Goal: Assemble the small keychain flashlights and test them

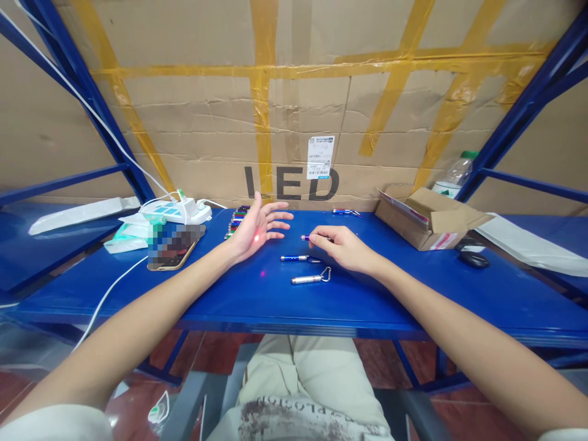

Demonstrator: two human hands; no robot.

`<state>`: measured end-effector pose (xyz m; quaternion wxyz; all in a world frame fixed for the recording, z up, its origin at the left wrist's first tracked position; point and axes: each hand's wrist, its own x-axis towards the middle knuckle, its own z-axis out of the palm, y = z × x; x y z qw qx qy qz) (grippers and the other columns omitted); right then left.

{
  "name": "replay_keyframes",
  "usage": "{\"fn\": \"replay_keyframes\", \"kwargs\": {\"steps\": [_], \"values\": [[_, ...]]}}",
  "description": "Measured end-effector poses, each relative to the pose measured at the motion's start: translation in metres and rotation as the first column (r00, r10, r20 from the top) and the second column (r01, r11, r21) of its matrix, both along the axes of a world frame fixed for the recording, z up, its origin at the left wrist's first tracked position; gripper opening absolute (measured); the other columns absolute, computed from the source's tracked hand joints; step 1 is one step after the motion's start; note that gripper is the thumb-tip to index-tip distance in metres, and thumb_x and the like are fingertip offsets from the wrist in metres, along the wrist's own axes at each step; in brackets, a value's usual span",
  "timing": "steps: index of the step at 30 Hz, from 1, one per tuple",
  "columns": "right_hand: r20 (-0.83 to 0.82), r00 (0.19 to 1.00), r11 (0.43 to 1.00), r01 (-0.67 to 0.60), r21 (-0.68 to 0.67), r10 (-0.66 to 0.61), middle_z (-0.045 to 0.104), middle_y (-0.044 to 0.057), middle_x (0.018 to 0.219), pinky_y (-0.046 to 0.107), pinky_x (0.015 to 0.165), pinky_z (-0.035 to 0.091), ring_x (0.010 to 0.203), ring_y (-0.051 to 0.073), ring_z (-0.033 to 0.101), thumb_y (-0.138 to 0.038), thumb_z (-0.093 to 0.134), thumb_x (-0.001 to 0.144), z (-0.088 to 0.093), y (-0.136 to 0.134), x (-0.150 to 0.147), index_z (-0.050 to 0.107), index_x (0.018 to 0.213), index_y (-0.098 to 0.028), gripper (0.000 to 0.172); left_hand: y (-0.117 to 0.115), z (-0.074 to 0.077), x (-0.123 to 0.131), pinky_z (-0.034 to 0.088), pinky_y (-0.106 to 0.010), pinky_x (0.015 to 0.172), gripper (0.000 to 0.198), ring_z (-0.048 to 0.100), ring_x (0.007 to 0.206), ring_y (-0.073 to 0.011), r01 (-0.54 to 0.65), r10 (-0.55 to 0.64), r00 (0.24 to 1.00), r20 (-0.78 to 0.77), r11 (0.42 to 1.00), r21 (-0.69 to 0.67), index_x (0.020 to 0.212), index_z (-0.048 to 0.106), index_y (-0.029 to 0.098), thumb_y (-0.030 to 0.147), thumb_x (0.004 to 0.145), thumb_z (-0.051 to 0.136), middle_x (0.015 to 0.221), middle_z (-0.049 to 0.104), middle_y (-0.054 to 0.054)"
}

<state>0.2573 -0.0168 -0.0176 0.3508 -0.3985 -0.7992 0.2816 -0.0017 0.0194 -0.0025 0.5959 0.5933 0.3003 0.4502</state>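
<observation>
My right hand (337, 247) is closed around a small purple-blue laser pointer (305, 237), its tip facing left. A red light spot shines on the palm of my left hand (258, 231), which is raised on edge with the fingers spread and nothing in it. Just below my right hand, a blue laser pointer (294, 259) and a silver laser pointer (305, 280) with a carabiner clip lie on the blue table (239, 309). Behind my left hand is a row of several colored pointers (235, 222), partly hidden. Another blue pointer (342, 212) lies farther back.
On the left are a phone (177, 260), a tissue pack (131, 240) and a white power strip (193, 212) with cables. An open cardboard box (413, 220), a black mouse (474, 260) and a plastic bottle (452, 177) stand right. A large taped carton (206, 135) closes off the back.
</observation>
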Motion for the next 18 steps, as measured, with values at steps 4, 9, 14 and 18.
{"fn": "replay_keyframes", "kwargs": {"steps": [4,9,14,18], "values": [[0.002,1.000,0.999,-0.022,-0.029,0.022,0.079,0.005,0.093,0.036,0.084,0.050,0.089,0.023,0.069,-0.053,0.059,0.106,0.0000,-0.0017,-0.0007,0.076,0.089,-0.021,0.040,0.0005,-0.0005,-0.0006,0.058,-0.039,0.088,0.092,0.070,0.118,-0.0321,0.011,-0.011,1.000,0.003,1.000,0.001,0.144,0.066,0.017,0.091,0.100,0.032,0.143,0.071,-0.020],[0.101,0.979,0.982,-0.170,-0.087,0.179,0.082,0.004,0.094,0.034,0.080,0.051,0.085,0.022,0.069,-0.054,0.067,0.103,0.0005,-0.0054,-0.0017,0.083,0.101,-0.021,0.037,0.0006,-0.0007,-0.0014,0.059,-0.039,0.088,0.091,0.070,0.119,-0.0325,0.013,-0.013,1.000,-0.008,1.000,0.005,0.143,0.065,0.018,0.091,0.100,0.032,0.143,0.071,-0.020],[0.187,0.944,0.962,-0.262,-0.073,0.271,0.085,0.006,0.105,0.035,0.084,0.054,0.091,0.024,0.074,-0.052,0.072,0.101,0.0006,-0.0050,-0.0006,0.086,0.111,-0.023,0.034,0.0001,-0.0005,-0.0009,0.059,-0.038,0.087,0.088,0.071,0.117,-0.0311,0.016,-0.016,1.000,-0.003,1.000,0.003,0.141,0.067,0.019,0.089,0.102,0.031,0.141,0.072,-0.019],[0.250,0.930,0.958,-0.285,0.027,0.270,0.082,0.008,0.106,0.036,0.087,0.054,0.092,0.024,0.074,-0.048,0.075,0.100,-0.0006,-0.0022,0.0008,0.086,0.114,-0.024,0.030,0.0002,-0.0008,-0.0006,0.058,-0.038,0.086,0.088,0.071,0.117,-0.0313,0.020,-0.020,1.000,-0.001,1.000,-0.001,0.141,0.067,0.018,0.088,0.102,0.032,0.140,0.072,-0.019]]}}
